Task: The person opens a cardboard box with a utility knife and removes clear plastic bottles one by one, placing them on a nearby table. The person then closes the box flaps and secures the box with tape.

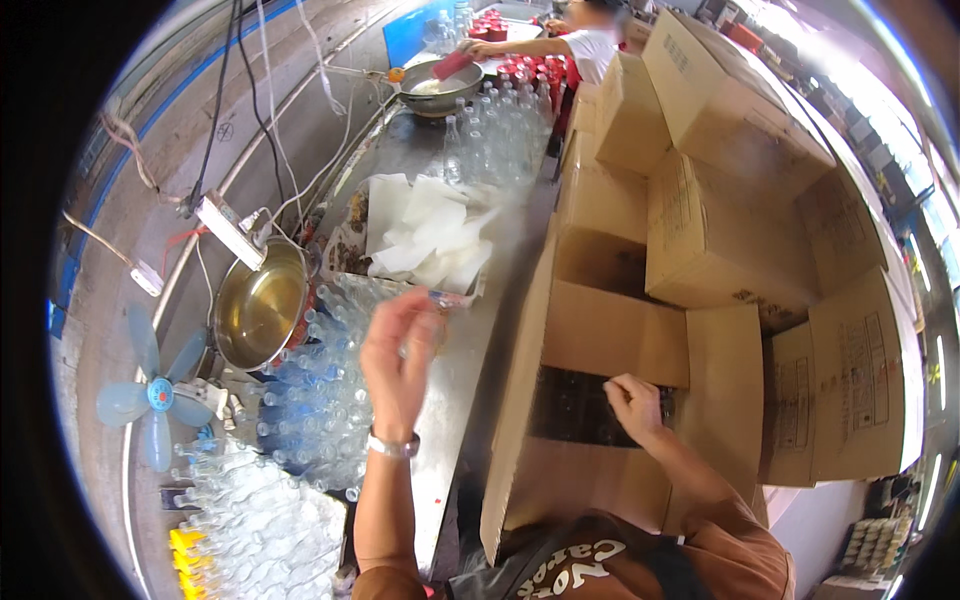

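Note:
My left hand (pixel 398 345) is raised above the edge of the metal table (pixel 450 400), beside clear glass bottles (pixel 320 390). It is blurred, with the fingers bent and the thumb apart; nothing shows in it. My right hand (pixel 636 405) reaches into an open cardboard carton (pixel 600 480). Its fingers are curled closed over the dark inside (pixel 580 405), and whatever they may hold is hidden. A shiny clear edge shows just beside the right hand, too small to name.
Stacked cartons (pixel 725 230) rise beyond and right of the open one. Crumpled white sheets (pixel 430 225), more bottles (pixel 495 130) and a wide pan (pixel 440 88) line the table. Left are a gold-toned bowl (pixel 262 305) and blue fan (pixel 158 394). A co-worker (pixel 590 50) reaches over the pan.

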{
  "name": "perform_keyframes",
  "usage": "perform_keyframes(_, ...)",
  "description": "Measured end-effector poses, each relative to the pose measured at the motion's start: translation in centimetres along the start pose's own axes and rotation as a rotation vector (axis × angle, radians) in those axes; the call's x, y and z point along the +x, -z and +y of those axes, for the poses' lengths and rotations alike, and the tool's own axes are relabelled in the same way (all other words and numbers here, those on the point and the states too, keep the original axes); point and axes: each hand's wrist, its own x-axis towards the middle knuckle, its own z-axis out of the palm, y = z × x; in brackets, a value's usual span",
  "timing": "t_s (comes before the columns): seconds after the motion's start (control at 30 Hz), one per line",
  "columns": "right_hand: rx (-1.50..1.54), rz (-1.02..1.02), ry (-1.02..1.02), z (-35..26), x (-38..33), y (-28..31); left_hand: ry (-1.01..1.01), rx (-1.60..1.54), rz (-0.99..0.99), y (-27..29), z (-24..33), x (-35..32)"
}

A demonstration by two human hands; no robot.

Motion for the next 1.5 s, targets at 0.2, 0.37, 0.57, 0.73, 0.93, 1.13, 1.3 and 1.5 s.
perform_keyframes(0.2,-0.128,-0.012,-0.274,13.7,-1.9,2.6,-0.241,0.628,-1.064,-8.1,2.6,-8.9)
perform_keyframes(0.37,-0.19,0.177,-0.198,17.0,7.8,8.3,-0.374,1.336,-1.006,-7.5,-1.9,-10.1)
perform_keyframes(0.57,0.246,-0.578,-0.536,15.7,8.5,12.7,-0.122,1.658,-1.182,-12.1,-9.3,-7.1)
perform_keyframes(0.73,0.367,-0.674,-0.766,15.4,-1.6,4.0,0.106,1.652,-1.015,-15.0,-19.9,-6.2)
perform_keyframes(0.93,0.283,-0.215,-0.512,13.8,-0.8,4.6,-0.039,1.362,-0.712,-15.9,-19.0,-6.5)
perform_keyframes(1.13,-0.042,-0.093,-0.358,20.1,10.0,8.2,-0.309,0.908,-0.69,-15.1,-23.6,-6.5)
perform_keyframes(1.3,-0.332,0.076,0.133,27.2,6.2,3.2,-0.153,0.622,-0.673,-17.1,-26.0,-6.8)
perform_keyframes(1.5,-0.478,0.057,-0.058,24.1,4.0,-1.1,-0.092,0.601,-0.741,-18.8,-25.9,-5.9)
